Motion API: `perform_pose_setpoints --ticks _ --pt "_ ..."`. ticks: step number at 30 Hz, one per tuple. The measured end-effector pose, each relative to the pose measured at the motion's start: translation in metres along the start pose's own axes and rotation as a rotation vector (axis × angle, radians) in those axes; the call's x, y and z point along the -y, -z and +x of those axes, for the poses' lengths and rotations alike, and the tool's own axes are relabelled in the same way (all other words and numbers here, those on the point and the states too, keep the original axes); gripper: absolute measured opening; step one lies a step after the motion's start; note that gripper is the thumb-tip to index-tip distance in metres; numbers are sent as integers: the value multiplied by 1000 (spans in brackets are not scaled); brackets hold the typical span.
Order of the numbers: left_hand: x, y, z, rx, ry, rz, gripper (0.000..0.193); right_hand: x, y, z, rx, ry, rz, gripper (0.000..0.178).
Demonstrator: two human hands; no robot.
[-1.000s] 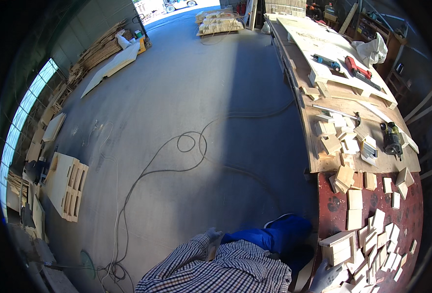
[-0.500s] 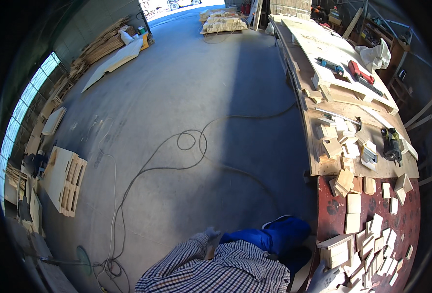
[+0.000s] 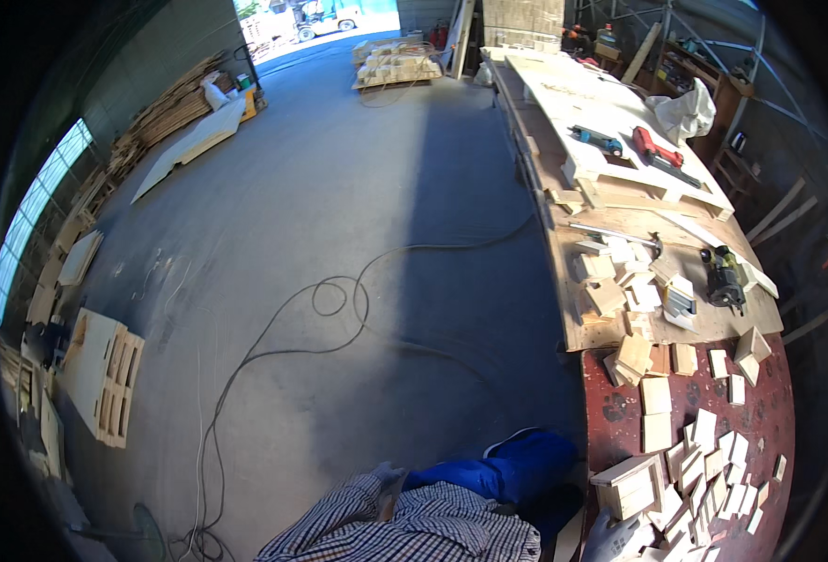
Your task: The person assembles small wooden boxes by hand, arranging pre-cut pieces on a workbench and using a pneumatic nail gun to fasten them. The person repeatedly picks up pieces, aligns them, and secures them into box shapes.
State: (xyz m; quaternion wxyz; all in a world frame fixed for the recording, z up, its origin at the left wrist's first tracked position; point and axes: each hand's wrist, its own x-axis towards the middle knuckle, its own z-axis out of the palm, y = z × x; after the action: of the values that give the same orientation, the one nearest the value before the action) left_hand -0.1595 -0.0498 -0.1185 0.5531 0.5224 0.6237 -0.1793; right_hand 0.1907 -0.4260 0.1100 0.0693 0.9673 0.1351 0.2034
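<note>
My left hand [image 3: 388, 473], in a grey glove, is close to my body at the lower middle, above the blue trousers. Its fingers look closed on a small wooden piece [image 3: 390, 503], mostly covered by the checked sleeve. At the lower right my right hand [image 3: 612, 538], in a pale glove, lies at the edge of the red-brown tabletop [image 3: 769, 421]. It is right beside a boxy wooden block [image 3: 631, 487]. Its fingers are hidden, and I cannot make out a grip. Several loose wooden blocks [image 3: 704, 433] lie heaped just right of this hand.
Beyond, a plywood bench [image 3: 549, 272] carries a red nail gun [image 3: 655, 146], a blue power tool [image 3: 597, 140], a hammer [image 3: 652, 241] and a dark yellow-green tool [image 3: 724, 279]. A hose [image 3: 292, 353] loops across the floor. A wooden pallet [image 3: 105, 375] stands at left.
The whole view has shifted, so the bench and floor things sit further left in the picture. Both hands stay in about the same place by my body and the blocks.
</note>
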Motion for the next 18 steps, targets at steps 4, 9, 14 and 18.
perform_pose_setpoints --ticks 4,9,14,18 --pt "84 3 63 41 -132 -155 66 48 60 46 213 14 191 100" --pt "87 -48 87 -105 -521 -241 63 45 57 52 216 -157 516 86" --pt "43 8 38 -29 -129 124 87 31 43 29 272 -214 502 76" --pt "40 9 7 -75 -113 39 82 28 30 33 282 -160 489 75"
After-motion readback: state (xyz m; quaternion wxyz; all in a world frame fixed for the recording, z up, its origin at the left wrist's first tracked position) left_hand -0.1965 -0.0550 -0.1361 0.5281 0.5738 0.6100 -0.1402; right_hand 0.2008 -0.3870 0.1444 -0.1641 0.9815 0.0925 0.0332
